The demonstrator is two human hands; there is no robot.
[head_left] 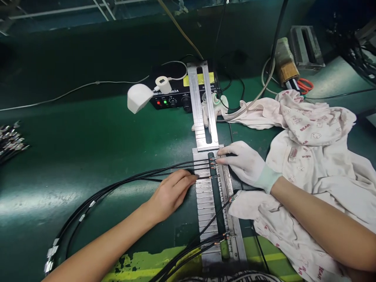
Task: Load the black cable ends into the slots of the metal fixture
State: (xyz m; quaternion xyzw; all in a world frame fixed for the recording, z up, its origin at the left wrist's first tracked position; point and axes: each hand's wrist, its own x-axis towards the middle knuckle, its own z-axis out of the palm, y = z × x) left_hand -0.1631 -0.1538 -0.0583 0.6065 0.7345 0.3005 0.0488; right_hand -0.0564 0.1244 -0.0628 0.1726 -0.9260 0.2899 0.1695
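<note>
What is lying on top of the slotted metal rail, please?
Thin black cables cross the metal rail, their ends in its slots. The left hand and gloved right hand rest on it, covering what lies beneath them.

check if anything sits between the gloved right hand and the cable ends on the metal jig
Nothing visible does. The gloved right hand has its fingertips right at the cable ends lying across the slotted metal jig. The bare left hand presses the black cables from the other side, clear of that gap.

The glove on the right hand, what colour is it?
White, with a pale green cuff, seen in the head view.
</note>
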